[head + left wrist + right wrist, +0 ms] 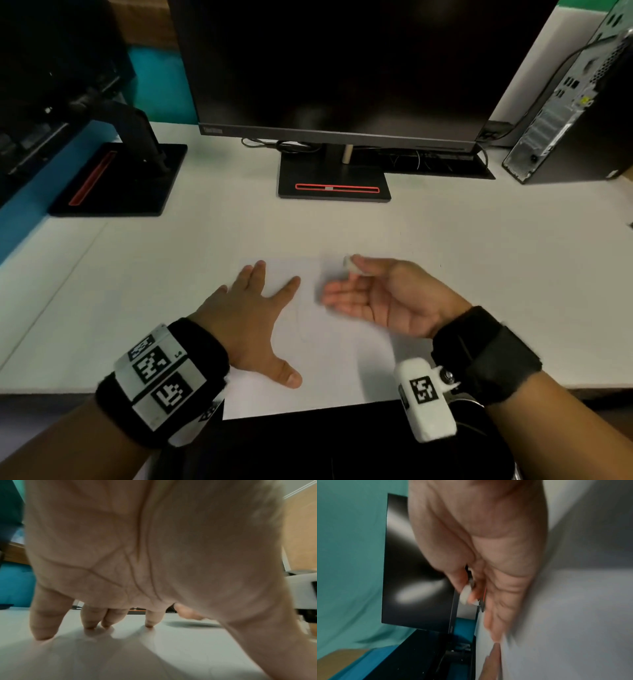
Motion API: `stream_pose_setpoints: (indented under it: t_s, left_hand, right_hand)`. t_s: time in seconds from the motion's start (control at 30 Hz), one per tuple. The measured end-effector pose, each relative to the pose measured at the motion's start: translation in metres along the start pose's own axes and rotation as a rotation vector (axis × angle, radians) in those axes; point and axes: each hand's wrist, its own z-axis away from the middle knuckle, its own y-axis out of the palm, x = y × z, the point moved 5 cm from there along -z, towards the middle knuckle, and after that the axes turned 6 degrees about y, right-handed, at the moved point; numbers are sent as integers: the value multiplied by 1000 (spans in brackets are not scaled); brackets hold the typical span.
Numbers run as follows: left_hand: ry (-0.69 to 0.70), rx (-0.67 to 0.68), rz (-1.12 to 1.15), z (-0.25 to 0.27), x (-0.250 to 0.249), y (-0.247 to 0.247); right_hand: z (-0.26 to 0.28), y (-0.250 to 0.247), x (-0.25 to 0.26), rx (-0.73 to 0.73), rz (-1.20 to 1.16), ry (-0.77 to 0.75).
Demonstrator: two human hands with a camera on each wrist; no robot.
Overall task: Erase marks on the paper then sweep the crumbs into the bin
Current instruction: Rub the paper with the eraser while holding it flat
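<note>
A white sheet of paper point(329, 370) lies on the white desk point(496, 274), and its near edge hangs over the desk's front. Faint pencil lines point(301, 325) show near the sheet's middle. My left hand point(253, 315) lies flat on the sheet's left part with the fingers spread; in the left wrist view its fingertips point(89, 626) press on the paper point(120, 655). My right hand point(380, 298) stands on its edge over the sheet's upper right, palm facing left, its outstretched fingers blurred. Its thumb and forefinger pinch a small white eraser point(351, 264) point(465, 595). I can make out no crumbs.
A dark monitor point(342, 68) on a black stand point(334, 185) fills the back of the desk. A second monitor stand point(120, 178) is at the back left, and a computer tower point(575, 113) with cables at the back right. A dark shape point(342, 448) sits below the desk's front edge.
</note>
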Motion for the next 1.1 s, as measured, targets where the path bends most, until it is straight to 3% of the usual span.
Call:
stream_pose_setpoints:
  t_s: [0.07, 0.1, 0.17, 0.23, 0.27, 0.4, 0.53, 0.67, 0.83, 1.0, 1.1]
  left_hand:
    - [-7, -6, 7, 0, 0, -2]
    - [-11, -4, 9, 0, 0, -2]
    - [-20, 7, 8, 0, 0, -2]
    - [-33, 15, -2, -2, 1, -4]
    - [-37, 12, -4, -4, 1, -6]
    - [15, -21, -9, -12, -6, -15]
    - [109, 0, 46, -11, -18, -15]
    - [110, 20, 10, -11, -19, -12]
    - [116, 16, -17, -13, -18, -9]
    - [116, 29, -20, -13, -17, -8]
    - [116, 30, -19, -13, -17, -8]
  right_hand:
    - [-2, -2, -6, 19, 79, 94]
    - [-4, -11, 0, -33, 12, 58]
    - [-3, -34, 24, -255, -131, -159]
    - [9, -42, 38, -397, -61, -325]
    - [15, -37, 37, -376, 38, -314]
    - [29, -2, 2, -140, 702, -17]
    - [26, 3, 5, -187, 1178, -2]
    - [20, 8, 15, -226, 1446, -49]
    - [19, 30, -7, -32, 1757, -139]
    - [11, 25, 15, -107, 1752, -236]
    - [12, 35, -4, 9, 1834, -271]
